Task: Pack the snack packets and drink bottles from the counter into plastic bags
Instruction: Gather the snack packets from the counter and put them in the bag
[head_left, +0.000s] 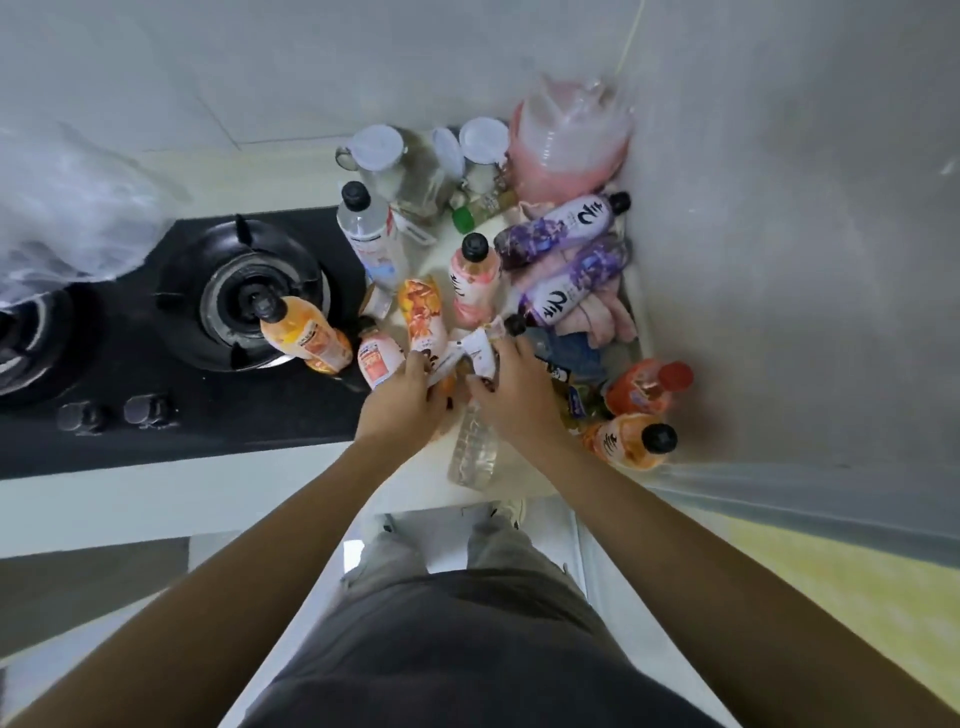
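Clutter is the main hazard: the counter (415, 499) in the middle of the frame is crowded with upright and toppled drink bottles, and both forearms reach in over them from the bottom edge.

Largest risk, as I judge it: the orange bottle (304, 338) stands on the black stove (171, 364), centre left, just beside the left wrist; a sideways sweep could knock it over. The clear bottle (474, 452) lies under the hands near the counter's front edge and may roll off.

No open plastic bag lies near the hands; only a pink bag (569, 140) at upper centre right, well apart.

Left hand (408, 400): palm down, fingers curled round a white snack packet (470, 351). Right hand (511, 387): also palm down, fingers curled at the same packet's other end; the exact grip is hidden.
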